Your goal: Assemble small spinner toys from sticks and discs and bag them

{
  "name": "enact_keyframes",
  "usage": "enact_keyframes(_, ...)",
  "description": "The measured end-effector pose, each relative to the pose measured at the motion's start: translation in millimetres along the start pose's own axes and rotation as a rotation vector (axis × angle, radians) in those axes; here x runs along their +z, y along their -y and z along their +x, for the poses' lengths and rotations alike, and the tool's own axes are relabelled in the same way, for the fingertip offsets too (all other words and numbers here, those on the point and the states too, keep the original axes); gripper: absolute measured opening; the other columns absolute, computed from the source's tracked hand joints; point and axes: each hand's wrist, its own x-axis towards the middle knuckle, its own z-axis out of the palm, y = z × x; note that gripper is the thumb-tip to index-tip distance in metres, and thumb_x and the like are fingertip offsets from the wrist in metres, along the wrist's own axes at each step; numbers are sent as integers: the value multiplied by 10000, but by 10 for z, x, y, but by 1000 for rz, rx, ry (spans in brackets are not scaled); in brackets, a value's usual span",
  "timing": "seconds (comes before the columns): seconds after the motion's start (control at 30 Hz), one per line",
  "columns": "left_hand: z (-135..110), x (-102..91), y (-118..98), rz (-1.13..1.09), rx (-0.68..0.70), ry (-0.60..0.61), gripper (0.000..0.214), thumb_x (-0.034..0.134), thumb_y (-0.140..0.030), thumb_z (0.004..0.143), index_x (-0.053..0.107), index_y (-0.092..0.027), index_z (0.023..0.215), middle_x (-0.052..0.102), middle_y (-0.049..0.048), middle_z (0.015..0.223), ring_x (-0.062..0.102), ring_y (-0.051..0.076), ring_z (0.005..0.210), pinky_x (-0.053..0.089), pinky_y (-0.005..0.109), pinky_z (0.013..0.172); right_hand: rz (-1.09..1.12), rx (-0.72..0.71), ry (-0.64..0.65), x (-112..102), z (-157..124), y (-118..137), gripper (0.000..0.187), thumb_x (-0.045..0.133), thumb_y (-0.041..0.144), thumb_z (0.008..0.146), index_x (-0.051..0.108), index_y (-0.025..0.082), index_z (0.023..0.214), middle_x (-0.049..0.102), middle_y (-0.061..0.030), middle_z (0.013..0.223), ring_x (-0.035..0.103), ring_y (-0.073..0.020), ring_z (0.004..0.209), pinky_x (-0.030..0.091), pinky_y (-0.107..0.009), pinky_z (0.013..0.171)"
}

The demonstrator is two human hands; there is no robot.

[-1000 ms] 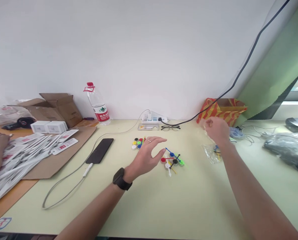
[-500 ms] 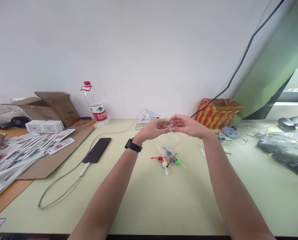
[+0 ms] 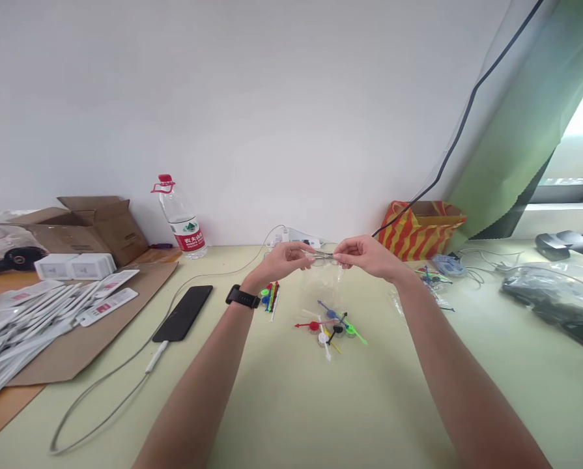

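Observation:
A clear plastic bag (image 3: 323,279) hangs between my two hands above the table, its top edge pulled sideways. My left hand (image 3: 284,262) pinches one end of that edge, and my right hand (image 3: 367,257) pinches the other. Just below the bag lies a loose cluster of small plastic arrow spinners: a red spinner (image 3: 314,326), a white spinner (image 3: 323,339), a black spinner (image 3: 337,330), a blue spinner (image 3: 331,314) and a green spinner (image 3: 351,330), with a yellow tip under them. Beside my left wrist is a row of coloured arrow pieces (image 3: 270,298).
A phone (image 3: 184,314) on a charging cable lies left, near a water bottle (image 3: 188,228), white labelled strips (image 3: 51,319) and an open cardboard box (image 3: 96,228). At the right stand a striped bag (image 3: 418,231), more spinners (image 3: 432,279) and a grey plastic package (image 3: 555,293).
My hands have moved apart and stretched the bag's edge between them. The row of coloured pieces by my left wrist now shows clearly. The whole view has shifted slightly.

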Motion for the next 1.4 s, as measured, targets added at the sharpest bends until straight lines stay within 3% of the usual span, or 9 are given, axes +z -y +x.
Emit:
enact_keyframes(0.27, -36, -92, -6, -51, 33, -175, 372, 727, -529, 878, 716, -166, 792, 710, 55, 763, 641, 170, 768, 501, 305, 760, 8, 24, -151, 30, 36, 4, 444, 766, 624, 800, 738, 182, 830, 705, -58, 772, 618, -176, 715, 508, -336, 718)
enact_keyframes(0.43, -159, -121, -130, -74, 14, -84, 394, 780, -487, 842, 744, -205, 1114, 738, 75, 922, 669, 201, 873, 519, 321, 785, 33, -20, -100, 118, 44, 81, 422, 751, 619, 821, 703, 200, 792, 655, -33, 738, 590, -173, 721, 495, -324, 705)
enact_keyframes(0.57, -146, -81, -167, -83, 24, -19, 321, 796, -457, 831, 781, -181, 994, 732, 75, 866, 668, 200, 841, 520, 320, 766, 56, -44, -125, 373, 101, 112, 423, 721, 645, 831, 700, 229, 909, 689, -48, 885, 610, -188, 778, 507, -322, 698)
enact_keyframes(0.67, -111, -110, -128, -107, 65, -177, 288, 796, -440, 826, 762, -173, 929, 731, 65, 848, 662, 185, 794, 518, 313, 743, 151, -7, -37, 535, 158, 44, 472, 789, 584, 793, 679, 251, 1109, 707, -49, 993, 646, -199, 852, 530, -327, 731)
enact_keyframes(0.73, -121, -195, -98, -120, 60, -286, 257, 800, -409, 818, 726, -176, 897, 734, 60, 842, 669, 184, 788, 518, 312, 742, 194, 30, 34, 564, 180, -6, 451, 824, 536, 771, 690, 226, 1070, 698, -34, 897, 652, -196, 844, 535, -334, 766)
enact_keyframes(0.8, -159, -306, -87, -105, 24, -316, 223, 804, -361, 803, 690, -182, 873, 726, 49, 791, 677, 190, 783, 514, 312, 734, 213, 50, 17, 532, 181, -27, 388, 827, 517, 770, 701, 202, 959, 688, -28, 837, 648, -185, 818, 533, -336, 785)
enact_keyframes(0.9, -219, -417, -113, -54, -30, -188, 280, 814, -346, 794, 699, -202, 1005, 749, 59, 890, 698, 212, 874, 529, 325, 786, 186, 75, 41, 437, 153, 4, 354, 841, 494, 750, 705, 192, 872, 707, -36, 851, 649, -176, 806, 525, -324, 768)
enact_keyframes(1.1, -189, -336, -136, 22, 31, -104, 330, 752, -496, 863, 756, -176, 942, 751, 84, 882, 696, 214, 877, 539, 320, 799, 69, 110, 180, 308, 76, 86, 278, 827, 452, 761, 722, 203, 825, 733, -40, 825, 651, -180, 771, 518, -314, 717)
enact_keyframes(1.4, -155, -408, -3, 41, -15, -270, 383, 761, -552, 839, 783, -172, 878, 778, 91, 822, 693, 206, 802, 524, 309, 748, 18, 81, 138, 31, 17, 20, 355, 757, 555, 827, 778, 200, 838, 756, -71, 805, 648, -194, 745, 524, -339, 713)
